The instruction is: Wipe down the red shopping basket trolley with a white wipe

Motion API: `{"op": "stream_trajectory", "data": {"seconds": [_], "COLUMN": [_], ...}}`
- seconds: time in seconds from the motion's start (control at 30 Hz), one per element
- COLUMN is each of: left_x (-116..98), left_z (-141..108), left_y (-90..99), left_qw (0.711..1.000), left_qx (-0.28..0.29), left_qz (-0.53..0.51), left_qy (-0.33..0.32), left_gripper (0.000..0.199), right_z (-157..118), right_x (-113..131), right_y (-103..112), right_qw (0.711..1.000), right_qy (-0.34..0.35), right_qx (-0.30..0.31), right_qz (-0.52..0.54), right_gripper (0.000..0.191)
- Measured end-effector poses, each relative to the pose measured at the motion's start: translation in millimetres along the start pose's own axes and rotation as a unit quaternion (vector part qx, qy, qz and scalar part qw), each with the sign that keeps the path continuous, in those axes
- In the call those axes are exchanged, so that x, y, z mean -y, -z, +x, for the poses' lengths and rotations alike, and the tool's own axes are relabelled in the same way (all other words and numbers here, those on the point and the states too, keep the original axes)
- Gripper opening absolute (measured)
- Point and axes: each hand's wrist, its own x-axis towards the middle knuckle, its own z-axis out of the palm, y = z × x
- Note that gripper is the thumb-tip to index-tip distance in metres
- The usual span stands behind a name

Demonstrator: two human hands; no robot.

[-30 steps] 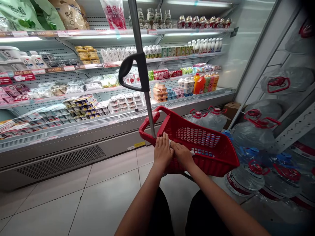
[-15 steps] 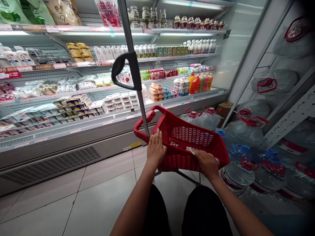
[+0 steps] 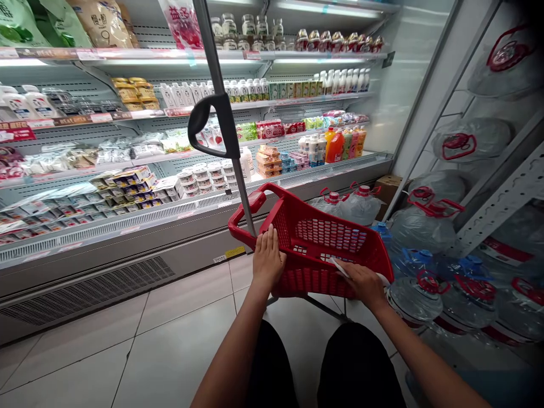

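Note:
A red plastic basket cart (image 3: pixel 297 226) stands in front of me, with a dark pole (image 3: pixel 212 51) and black handle (image 3: pixel 229 124) rising by its left end. My left hand (image 3: pixel 268 258) lies on the basket's near left rim, fingers straight and side by side, with nothing seen in it. At the near right rim, my right hand (image 3: pixel 361 281) is closed on a white cloth (image 3: pixel 341 267), pressed against the basket's side. Part of the cloth shows past the hand on the right. Slots in the basket wall show the floor.
A lit refrigerated shelf (image 3: pixel 170 212) with bottles, cups and packs runs across behind the cart. Large water bottles (image 3: pixel 414 300) with red handles stand close on the right. My knees (image 3: pixel 359 362) are below the basket, over a tiled floor (image 3: pixel 178 351).
My right hand has shifted slightly right along the rim with the white cloth. My left hand stays at the same place on the basket. The view has shifted slightly.

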Motion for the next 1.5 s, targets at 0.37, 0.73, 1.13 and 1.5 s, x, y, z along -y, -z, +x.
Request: {"op": "stream_trajectory", "data": {"seconds": [0.37,0.73,1.13,1.5], "left_x": [-0.9,22.9,-65.5,-27.9], "left_z": [0.7,4.0,-29.7,-17.6], "left_y": [0.1,1.8,-39.0,-51.1], "left_qw": [1.0,1.0,0.992,0.996], "left_qx": [0.019,0.003,0.006,0.007], "left_qz": [0.014,-0.014,-0.084,-0.066], "left_qy": [-0.01,-0.024,-0.093,-0.055], "left_gripper": [0.067,0.069,0.075,0.071], "right_z": [97.4,16.8,-16.5,9.1], "right_x": [146.0,53.2,42.0,74.1], "right_y": [-39.8,-7.7,1.2,1.7], "right_qw": [0.992,0.998,0.993,0.994], "right_qy": [-0.027,0.016,-0.118,-0.092], "right_qx": [-0.039,0.024,-0.021,0.008], "right_qz": [0.118,0.049,-0.012,0.052], "right_gripper": [0.063,0.072,0.059,0.055]}}
